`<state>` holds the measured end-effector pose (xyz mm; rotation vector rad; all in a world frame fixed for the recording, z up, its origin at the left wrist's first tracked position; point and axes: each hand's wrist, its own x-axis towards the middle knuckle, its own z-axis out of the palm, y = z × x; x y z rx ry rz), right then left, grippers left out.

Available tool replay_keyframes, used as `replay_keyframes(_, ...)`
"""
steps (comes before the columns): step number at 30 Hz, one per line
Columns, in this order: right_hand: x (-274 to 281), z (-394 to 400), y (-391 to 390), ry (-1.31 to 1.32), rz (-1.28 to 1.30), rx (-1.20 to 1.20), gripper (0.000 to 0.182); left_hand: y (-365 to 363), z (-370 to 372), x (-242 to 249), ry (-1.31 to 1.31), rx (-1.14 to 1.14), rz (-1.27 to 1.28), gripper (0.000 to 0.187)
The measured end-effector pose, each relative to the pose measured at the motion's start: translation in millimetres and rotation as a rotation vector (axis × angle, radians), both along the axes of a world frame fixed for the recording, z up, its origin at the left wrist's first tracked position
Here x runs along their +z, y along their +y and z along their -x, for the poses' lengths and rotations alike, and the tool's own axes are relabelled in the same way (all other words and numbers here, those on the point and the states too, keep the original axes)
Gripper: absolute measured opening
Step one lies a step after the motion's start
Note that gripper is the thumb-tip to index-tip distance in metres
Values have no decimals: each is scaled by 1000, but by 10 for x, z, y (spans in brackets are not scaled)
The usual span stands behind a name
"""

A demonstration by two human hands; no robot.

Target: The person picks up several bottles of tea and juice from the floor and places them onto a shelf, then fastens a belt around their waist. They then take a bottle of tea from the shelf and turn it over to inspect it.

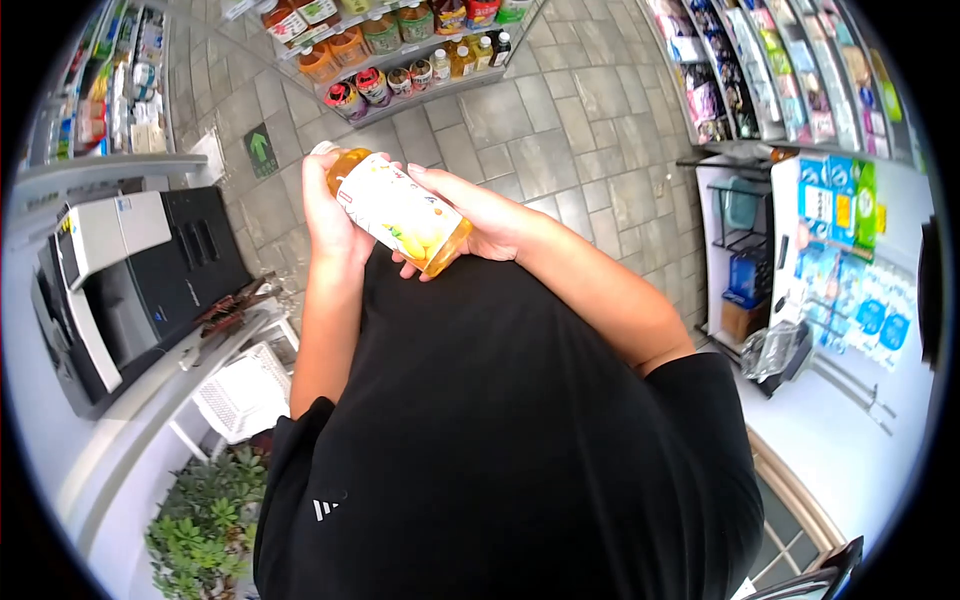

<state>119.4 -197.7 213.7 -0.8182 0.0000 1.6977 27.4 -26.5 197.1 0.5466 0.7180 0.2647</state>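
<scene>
A drink bottle (401,212) with a white cap (325,148), amber liquid and a white label with yellow fruit lies tilted between both hands, in front of my black shirt (500,400). My left hand (336,215) is closed around its neck end, close to the cap. At the base end, my right hand (480,215) grips the bottle from the side and below. The fingertips of that hand show past the bottle's lower edge. Part of the label is washed out by glare.
A shelf (430,95) with bottles and jars stands ahead on the tiled floor (570,120). Left are a printer (140,280), a white basket (243,393) and a plant (205,525). More goods fill racks (790,70) at right, above wrapped blue packs (835,205).
</scene>
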Motion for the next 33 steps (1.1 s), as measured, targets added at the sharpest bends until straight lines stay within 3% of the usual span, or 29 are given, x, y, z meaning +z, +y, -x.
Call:
replay_keyframes(8,59,428,563,-300,-6,-148,71,511,245,-6,-39,-114,-118,35)
replay_keyframes(11,57,433,662,38,-23,-37,72,624,339,40,26,-138,-155,34)
replay_keyframes(15,2,624,923,-127,147,-117,89,736,485,96,43,-211,-251,40)
replay_keyframes(20,-154,817,1124,-99,186,-56,92,888,728,-160,-85,-304,-279,45)
replay_keyframes(22,-272,911,1176,36,216,-114,94,917,813,-248,-84,-317,-259,46)
replay_keyframes(27,-471,1129,1365,109,354,-116,75,1088,1070,-398,-78,-337,-188,53)
replay_keyframes(30,-542,1173,1382,156,396,-89,75,1166,1284,-593,-105,-303,8,55)
replay_keyframes(32,-590,1204,1387,197,397,-90,76,1256,1482,-721,-95,-301,-42,62)
replay_keyframes(33,-593,1211,1392,228,383,-76,76,1303,1576,-770,-34,-359,-239,61)
